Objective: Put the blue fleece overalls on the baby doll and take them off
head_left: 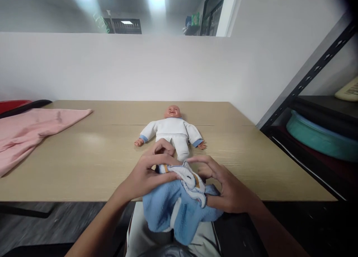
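Observation:
A small blue fleece garment (165,205) with a white and orange trim hangs over the table's front edge, above my lap. My left hand (152,171) pinches its trimmed edge between thumb and fingers. On the other side, my right hand (220,182) grips the same garment, its index finger stretched along the trim and its thumb below. Beyond my hands a baby doll (172,128) lies on its back, head away from me, in a white outfit with blue cuffs. The doll's lower legs are partly hidden behind my hands and the garment.
The wooden table (84,167) reaches to a white wall. A pink cloth (30,134) lies at the left, beside a red object with a black rim (16,106). At the right, a dark metal shelf (304,175) holds a teal basin (321,136).

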`<state>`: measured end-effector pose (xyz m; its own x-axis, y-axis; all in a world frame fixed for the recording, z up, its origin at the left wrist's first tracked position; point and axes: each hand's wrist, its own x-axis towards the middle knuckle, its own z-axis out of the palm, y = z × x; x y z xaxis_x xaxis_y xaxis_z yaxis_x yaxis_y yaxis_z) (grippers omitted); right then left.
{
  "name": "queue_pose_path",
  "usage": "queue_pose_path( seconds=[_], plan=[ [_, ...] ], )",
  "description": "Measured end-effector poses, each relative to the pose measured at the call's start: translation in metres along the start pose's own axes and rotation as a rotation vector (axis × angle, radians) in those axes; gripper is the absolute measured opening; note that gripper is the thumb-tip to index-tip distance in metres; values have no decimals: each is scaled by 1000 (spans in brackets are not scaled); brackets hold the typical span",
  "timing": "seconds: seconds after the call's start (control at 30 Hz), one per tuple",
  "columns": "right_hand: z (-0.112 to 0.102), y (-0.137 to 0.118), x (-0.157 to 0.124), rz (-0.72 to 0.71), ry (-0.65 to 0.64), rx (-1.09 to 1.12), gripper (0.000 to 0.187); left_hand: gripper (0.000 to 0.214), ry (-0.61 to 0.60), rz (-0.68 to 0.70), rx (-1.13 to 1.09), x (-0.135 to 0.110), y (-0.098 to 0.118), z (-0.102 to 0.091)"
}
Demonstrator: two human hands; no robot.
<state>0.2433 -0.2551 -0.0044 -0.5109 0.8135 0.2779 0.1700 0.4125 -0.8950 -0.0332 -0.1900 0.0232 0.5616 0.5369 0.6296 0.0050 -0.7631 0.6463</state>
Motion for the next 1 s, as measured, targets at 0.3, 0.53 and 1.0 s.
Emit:
queue_pose_path(
  seconds=[0.3, 0.53, 1.0],
  plan=[
    [-34, -4, 53, -143, -82, -370, 20, 17, -51, 203, 94, 48, -24, -23],
    [-59, 14, 77, -353, 338, -439, 20, 37, -366, -170, 201, 68, -43, -53],
    [-71, 36, 106, 153, -276, -159, 65, 40, -373, -387, -15, 67, -78, -55]
  ],
)
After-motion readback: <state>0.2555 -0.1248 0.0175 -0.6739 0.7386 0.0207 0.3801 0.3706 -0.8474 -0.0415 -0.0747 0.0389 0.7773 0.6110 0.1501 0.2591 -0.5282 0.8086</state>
